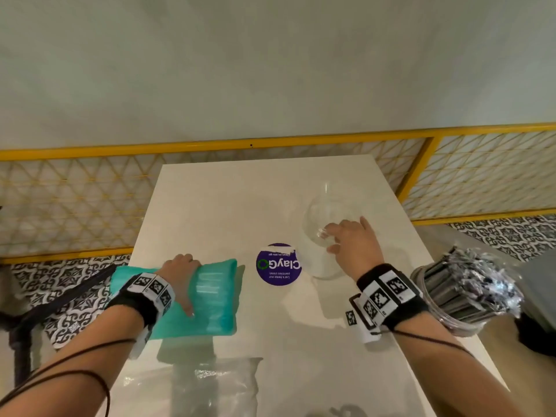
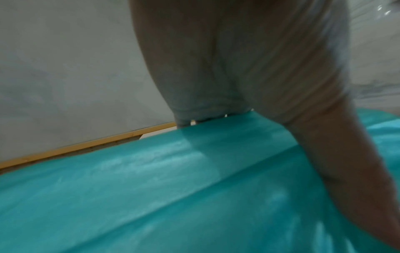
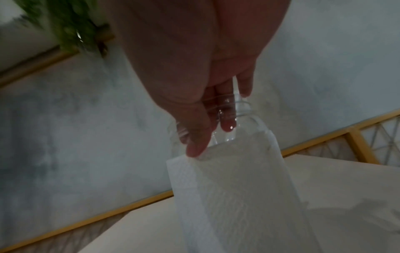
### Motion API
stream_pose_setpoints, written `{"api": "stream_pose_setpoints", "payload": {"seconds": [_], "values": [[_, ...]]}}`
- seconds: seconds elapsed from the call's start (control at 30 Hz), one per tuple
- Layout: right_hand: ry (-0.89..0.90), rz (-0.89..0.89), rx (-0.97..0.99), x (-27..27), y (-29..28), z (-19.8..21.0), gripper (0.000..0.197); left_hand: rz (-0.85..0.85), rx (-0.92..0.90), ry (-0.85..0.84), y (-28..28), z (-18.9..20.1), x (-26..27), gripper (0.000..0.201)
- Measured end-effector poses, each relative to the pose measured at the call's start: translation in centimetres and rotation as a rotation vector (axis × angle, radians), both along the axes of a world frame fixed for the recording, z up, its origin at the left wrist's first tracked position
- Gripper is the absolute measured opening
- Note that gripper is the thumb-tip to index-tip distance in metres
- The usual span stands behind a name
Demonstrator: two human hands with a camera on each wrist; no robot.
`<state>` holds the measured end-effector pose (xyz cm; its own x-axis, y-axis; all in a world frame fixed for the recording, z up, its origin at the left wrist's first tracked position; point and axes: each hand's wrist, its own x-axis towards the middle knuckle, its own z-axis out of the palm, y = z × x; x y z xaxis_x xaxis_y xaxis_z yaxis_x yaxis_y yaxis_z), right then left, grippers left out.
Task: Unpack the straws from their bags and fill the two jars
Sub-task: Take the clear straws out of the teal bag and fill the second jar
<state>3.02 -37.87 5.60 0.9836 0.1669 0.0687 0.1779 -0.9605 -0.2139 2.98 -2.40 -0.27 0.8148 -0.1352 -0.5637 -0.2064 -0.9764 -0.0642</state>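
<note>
A teal bag of straws (image 1: 210, 296) lies on the white table (image 1: 225, 200) at the near left. My left hand (image 1: 185, 285) grips it across the middle, fingers curled over its far edge and thumb on the near side. The left wrist view is filled by the teal bag (image 2: 151, 188) under my fingers (image 2: 205, 95). A clear glass jar (image 1: 322, 215) stands right of centre. My right hand (image 1: 331, 239) pinches its rim. In the right wrist view, two fingers (image 3: 227, 125) reach inside the jar (image 3: 238, 179) mouth while the thumb presses outside. A second jar (image 1: 460, 293) holds dark straws.
An empty clear plastic bag (image 1: 222, 383) lies crumpled at the table's near edge. A round purple sticker (image 1: 276, 266) marks the table centre between my hands. A yellow mesh railing (image 1: 210, 144) runs behind the table. The jar of dark straws sits at the right table edge.
</note>
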Motion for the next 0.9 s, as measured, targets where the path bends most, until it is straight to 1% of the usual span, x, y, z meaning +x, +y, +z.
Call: {"api": "stream_pose_setpoints", "payload": {"seconds": [0.07, 0.13, 0.2, 0.27, 0.33, 0.4, 0.5, 0.57, 0.63, 0.7, 0.77, 0.8, 0.83, 0.87, 0.9], "values": [[-0.014, 0.051, 0.031, -2.3, 0.2, 0.0, 0.029, 0.043, -0.061, 0.011, -0.1, 0.0, -0.3, 0.102], [-0.080, 0.102, 0.061, -4.7, 0.1, -0.2, 0.031, 0.102, -0.123, 0.038, -0.3, 0.1, -0.8, 0.098], [-0.137, 0.131, 0.073, -6.9, -0.5, -0.8, 0.036, 0.106, -0.159, 0.007, -0.5, 0.4, -1.3, 0.096], [-0.134, 0.132, 0.074, -8.9, -1.4, -1.5, 0.040, 0.069, -0.200, -0.125, -0.6, 0.7, -1.7, 0.100], [-0.131, 0.103, 0.049, -10.2, -2.2, -2.2, 0.042, -0.006, -0.228, -0.278, -0.8, 1.3, -1.9, 0.106], [-0.160, 0.077, 0.013, -10.9, -3.1, -3.0, 0.046, -0.107, -0.247, -0.423, -1.4, 2.5, -2.2, 0.100], [-0.188, 0.075, 0.043, -11.3, -3.4, -2.7, 0.048, -0.309, -0.300, -0.681, -2.9, 4.5, -3.2, 0.084], [-0.212, 0.083, 0.070, -11.7, -2.7, -1.1, 0.060, -0.434, -0.392, -0.864, -4.5, 5.9, -4.4, 0.077], [-0.213, 0.117, 0.130, -12.3, -1.4, 0.9, 0.080, -0.525, -0.507, -1.000, -6.0, 7.0, -5.7, 0.069], [-0.130, 0.194, 0.212, -13.0, 0.1, 2.4, 0.101, -0.566, -0.584, -1.091, -7.4, 7.9, -6.8, 0.058], [-0.030, 0.254, 0.341, -13.6, 1.8, 3.2, 0.116, -0.557, -0.647, -1.128, -8.9, 8.6, -7.7, 0.052], [-0.025, 0.260, 0.453, -13.6, 2.4, 3.4, 0.117, -0.550, -0.683, -1.134, -9.7, 8.8, -8.1, 0.051], [-0.060, 0.255, 0.582, -13.6, 2.9, 3.5, 0.111, -0.545, -0.723, -1.133, -10.4, 9.0, -8.5, 0.050], [-0.129, 0.260, 0.692, -13.3, 3.2, 3.6, 0.099, -0.534, -0.766, -1.129, -11.1, 9.3, -8.9, 0.050], [-0.216, 0.282, 0.748, -13.0, 3.2, 3.6, 0.084, -0.500, -0.810, -1.114, -11.7, 9.7, -9.2, 0.052]]}}
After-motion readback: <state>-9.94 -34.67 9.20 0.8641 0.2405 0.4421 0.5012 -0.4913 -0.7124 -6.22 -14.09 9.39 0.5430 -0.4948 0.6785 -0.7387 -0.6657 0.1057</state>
